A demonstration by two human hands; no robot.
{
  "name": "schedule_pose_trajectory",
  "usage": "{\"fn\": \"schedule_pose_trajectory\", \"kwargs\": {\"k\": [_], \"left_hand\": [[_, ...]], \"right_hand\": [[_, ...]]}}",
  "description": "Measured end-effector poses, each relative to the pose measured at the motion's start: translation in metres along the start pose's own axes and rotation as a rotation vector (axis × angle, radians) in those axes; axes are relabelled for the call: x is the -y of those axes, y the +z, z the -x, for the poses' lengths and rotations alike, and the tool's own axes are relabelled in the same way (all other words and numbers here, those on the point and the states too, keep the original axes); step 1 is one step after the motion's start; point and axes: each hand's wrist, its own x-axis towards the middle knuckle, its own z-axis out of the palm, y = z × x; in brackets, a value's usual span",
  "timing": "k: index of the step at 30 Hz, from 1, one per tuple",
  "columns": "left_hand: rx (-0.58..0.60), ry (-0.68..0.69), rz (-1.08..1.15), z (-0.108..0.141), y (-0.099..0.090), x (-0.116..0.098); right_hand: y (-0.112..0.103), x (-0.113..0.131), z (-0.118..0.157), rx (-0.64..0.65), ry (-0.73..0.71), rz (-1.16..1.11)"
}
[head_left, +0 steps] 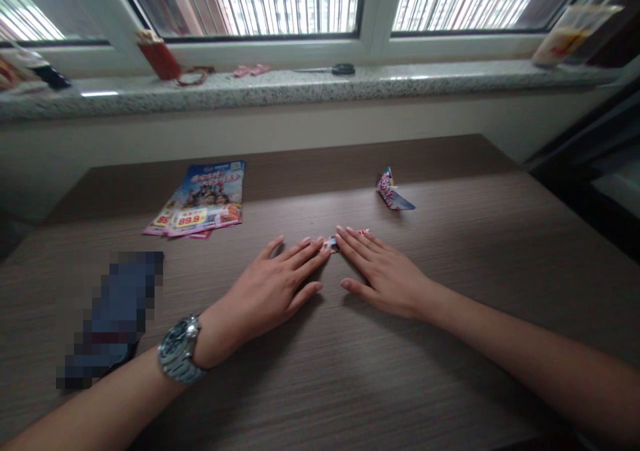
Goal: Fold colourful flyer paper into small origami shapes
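Mid-frame, I see the paper strip (pixel 331 242) running crosswise under left hand (pixel 277 279) and right hand (pixel 383 269) alike. Both lie flat, gripping nothing.

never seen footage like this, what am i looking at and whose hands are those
There is no machine: a camera worn on someone's head looks forward and down at that person's own bare hands. The left hand, wearing a silver metal watch, and the right hand lie palm-down, fingers over a small printed paper strip, not gripping it. The brown wood-grain table also bears colourful printed flyers, a folded multicoloured paper piece and a dark-blue pixelated object.
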Motion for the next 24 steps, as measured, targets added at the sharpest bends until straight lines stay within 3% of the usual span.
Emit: {"fn": "schedule_pose_trajectory", "kwargs": {"k": [8, 17, 24], "left_hand": [[-0.039, -0.001, 0.015, 0.0, 0.002, 0.001], [-0.09, -0.007, 0.016, -0.005, 0.002, -0.003], [-0.139, 0.013, 0.02, -0.013, 0.002, -0.003]], "right_hand": [[-0.002, -0.011, 0.011, -0.014, 0.109, 0.029], [-0.002, -0.01, 0.01, -0.039, 0.089, 0.054], [-0.004, -0.016, 0.001, -0.153, 0.063, 0.032]]}}
